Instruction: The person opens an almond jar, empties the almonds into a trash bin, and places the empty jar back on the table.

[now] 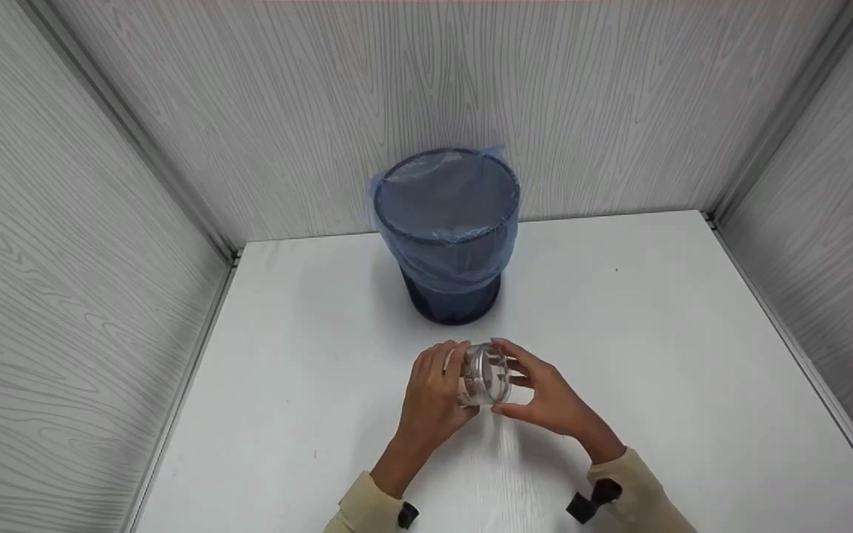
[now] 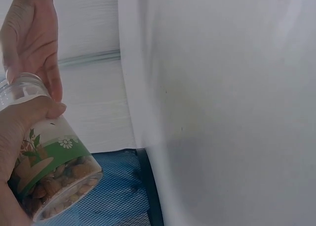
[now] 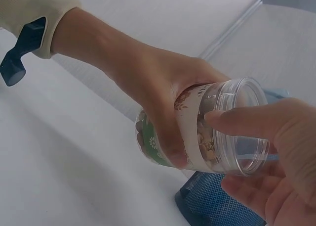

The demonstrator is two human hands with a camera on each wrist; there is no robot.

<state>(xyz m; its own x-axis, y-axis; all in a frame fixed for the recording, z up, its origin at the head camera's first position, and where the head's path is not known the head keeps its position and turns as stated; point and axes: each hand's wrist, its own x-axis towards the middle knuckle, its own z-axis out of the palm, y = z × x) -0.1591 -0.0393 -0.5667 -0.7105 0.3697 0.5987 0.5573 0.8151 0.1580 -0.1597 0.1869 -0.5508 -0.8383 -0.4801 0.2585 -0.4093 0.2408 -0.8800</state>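
A clear jar (image 1: 480, 376) of nuts lies tilted on its side between both hands, above the white table. My left hand (image 1: 432, 396) wraps round its labelled body, the thumb lying over the white label in the left wrist view. Brown nuts show through the jar's base (image 2: 64, 186), beneath a green band with a white flower. My right hand (image 1: 551, 400) grips the transparent ridged end, with thumb and fingers on opposite sides of its rim. In the right wrist view the right thumb (image 3: 261, 119) presses against that ridged end (image 3: 237, 127).
Behind the hands stands a dark blue mesh bin (image 1: 452, 300), lined with a translucent blue bag (image 1: 449, 259) folded over its rim. White wood-grain panels (image 1: 286, 111) enclose the white table (image 1: 308, 340) at the back and both sides.
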